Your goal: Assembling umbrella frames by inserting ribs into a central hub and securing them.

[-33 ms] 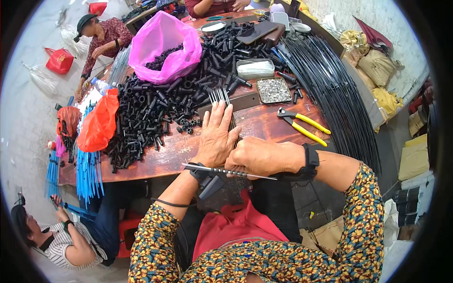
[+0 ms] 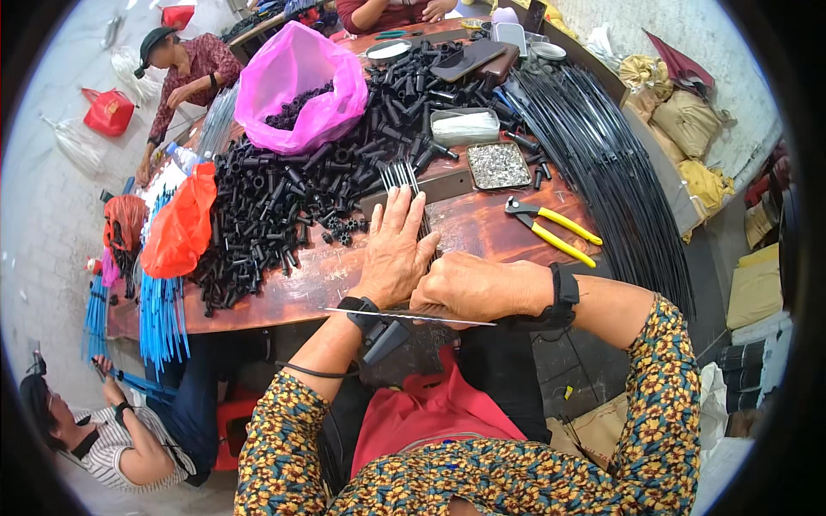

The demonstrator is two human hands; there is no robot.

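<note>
My left hand (image 2: 391, 245) lies flat, fingers stretched forward, over a bundle of thin rods with silvery tips (image 2: 400, 175). The tips stick out beyond its fingertips, beside a dark metal bar (image 2: 447, 183). Against the left thumb, my right hand (image 2: 473, 286) is closed in a fist; what its fingers grip is hidden. A thin pale strip (image 2: 370, 312) runs across my left wrist strap and below the right fist, near the table's front edge. Whether the fist holds this strip I cannot tell.
Black plastic tubes (image 2: 249, 206) are heaped on the table (image 2: 482, 224) around a pink bag (image 2: 297, 86). Yellow-handled pliers (image 2: 555, 228), a tray of small metal bits (image 2: 499, 165) and long black rods (image 2: 615, 163) lie right. An orange bag (image 2: 179, 225) is left. Other people sit nearby.
The pale strip has shifted slightly left; the dark stripes along it no longer show. Both hands stay almost where they were.
</note>
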